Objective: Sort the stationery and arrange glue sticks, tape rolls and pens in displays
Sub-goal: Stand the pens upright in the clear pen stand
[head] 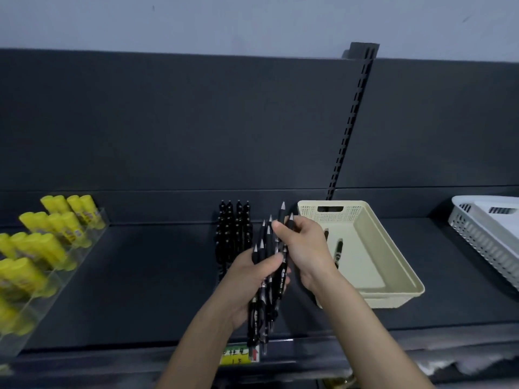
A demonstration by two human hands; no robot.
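Gripping bundle of black pens [281, 272], left hand [247, 287] curls round barrels, tips up, just left of beige basket [393, 259]. Right hand [306, 248] pinches uppermost pen of bundle, over basket's left rim. Single pen [339, 248] lies inside basket. Racked pens [234, 228] left of basket; yellow glue sticks [56, 228] far left; grey basket [488, 234] well right.

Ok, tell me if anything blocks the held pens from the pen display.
Nothing visible does. The left hand and right hand hold the pens in front of the pen display; the beige basket sits to the right.
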